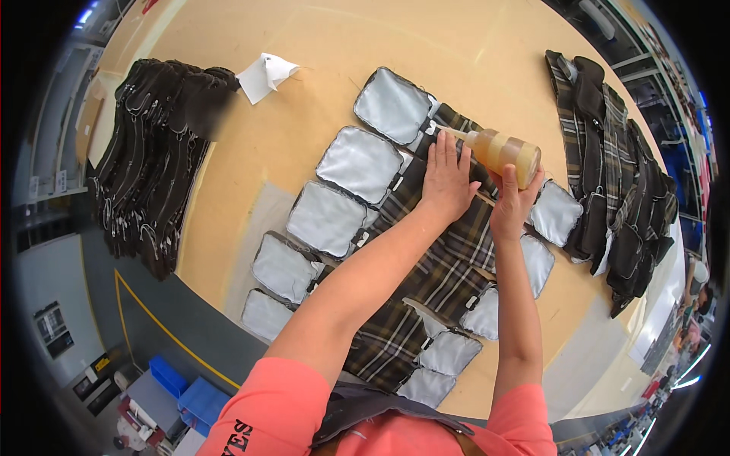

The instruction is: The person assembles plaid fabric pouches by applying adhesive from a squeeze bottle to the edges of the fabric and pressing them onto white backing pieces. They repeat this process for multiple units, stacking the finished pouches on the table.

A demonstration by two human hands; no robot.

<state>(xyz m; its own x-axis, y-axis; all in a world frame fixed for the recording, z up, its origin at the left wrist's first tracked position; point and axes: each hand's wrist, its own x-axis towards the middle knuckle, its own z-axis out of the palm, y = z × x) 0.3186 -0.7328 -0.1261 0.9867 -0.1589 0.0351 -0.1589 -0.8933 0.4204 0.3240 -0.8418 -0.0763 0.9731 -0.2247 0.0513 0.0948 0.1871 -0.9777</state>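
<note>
My right hand (512, 207) is wrapped round a squeeze bottle (511, 156) of amber liquid, tipped on its side. Its thin nozzle points left, to the edge of the farthest plaid fabric piece (455, 120), beside a silver-lined square panel (392, 105). My left hand (449, 181) lies on the dark plaid fabric just below the nozzle, fingers stretched out and nothing in them. More plaid pieces (388, 338) with silver panels (327, 218) overlap in a row toward me, partly hidden by my left forearm. Whether liquid is leaving the nozzle cannot be seen.
A pile of dark sewn pieces (148, 163) lies at the table's left edge. Another stack, of plaid and black pieces (601, 152), lies on the right. A crumpled white scrap (268, 76) rests on the tan tabletop (319, 38). Blue bins (204, 406) stand beyond the lower left edge.
</note>
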